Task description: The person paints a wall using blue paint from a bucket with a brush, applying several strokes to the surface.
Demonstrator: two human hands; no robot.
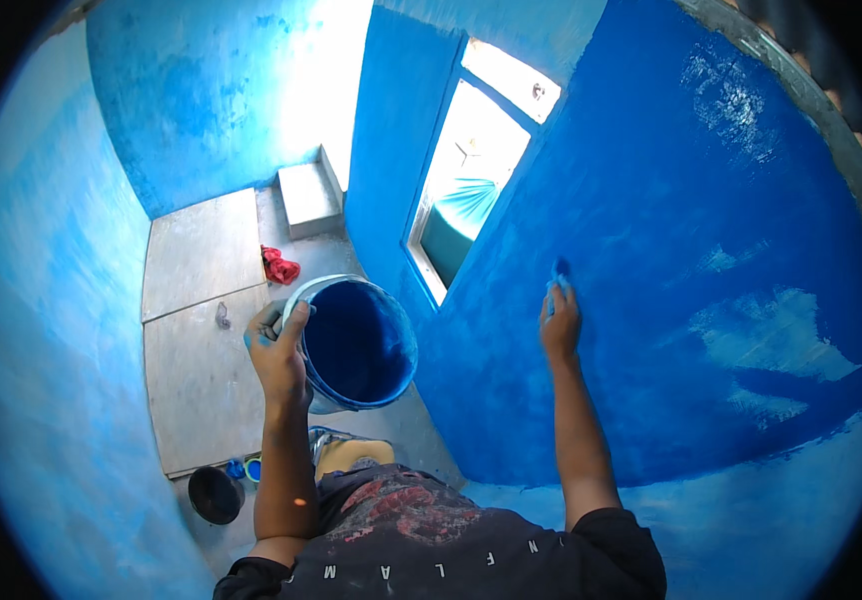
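My left hand grips the near-left rim of a paint bucket, thumb over the edge. Dark blue paint coats the bucket's inner wall; how deep it stands is hard to tell. Out to the right, my right hand is closed around the handle of a paintbrush. The brush's blue bristles are against or very close to the wall, which is mostly covered in deep blue. Paler patches show through on its right side, and a lighter blue band runs below.
A framed window opening interrupts the wall. Beneath me, pale boards lie on the floor beside a red cloth. A concrete step stands at the far corner. Near my left elbow is a black bowl.
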